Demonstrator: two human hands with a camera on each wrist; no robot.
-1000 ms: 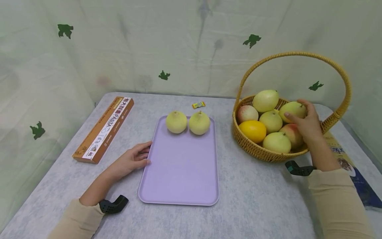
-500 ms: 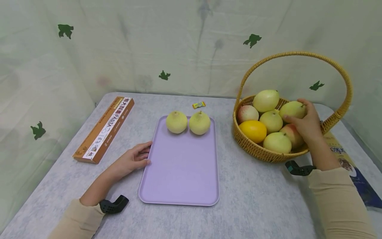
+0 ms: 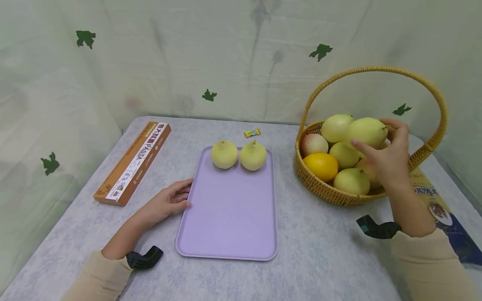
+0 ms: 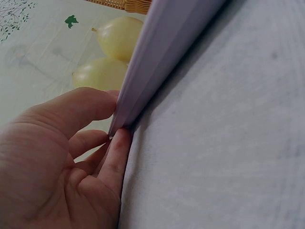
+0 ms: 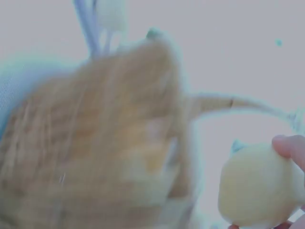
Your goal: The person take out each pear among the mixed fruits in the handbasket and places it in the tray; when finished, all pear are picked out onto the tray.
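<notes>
My right hand (image 3: 395, 156) grips a pale yellow-green pear (image 3: 367, 132), lifted a little above the other fruit at the right of the wicker basket (image 3: 327, 193). In the right wrist view the same pear (image 5: 257, 186) shows between thumb and fingers; the basket is blurred there. At the left edge of the lilac tray (image 3: 229, 221) my left hand (image 3: 163, 202) rests, its thumb and fingertips touching the rim. The left wrist view has those fingers (image 4: 114, 157) against the tray's outer wall. Two pears (image 3: 224, 154) stand side by side at the tray's far end.
In the basket lie several more pears, a yellow fruit (image 3: 320, 167) and a reddish peach (image 3: 314, 144). Over it arches a tall handle (image 3: 380, 69). A pasta box (image 3: 132, 164) lies at left, a small candy (image 3: 252, 133) behind the tray, a printed packet (image 3: 440, 213) at right.
The right hand has raised the pear slightly out of the basket, uncovering more of it. The left hand and the tray stay in place.
</notes>
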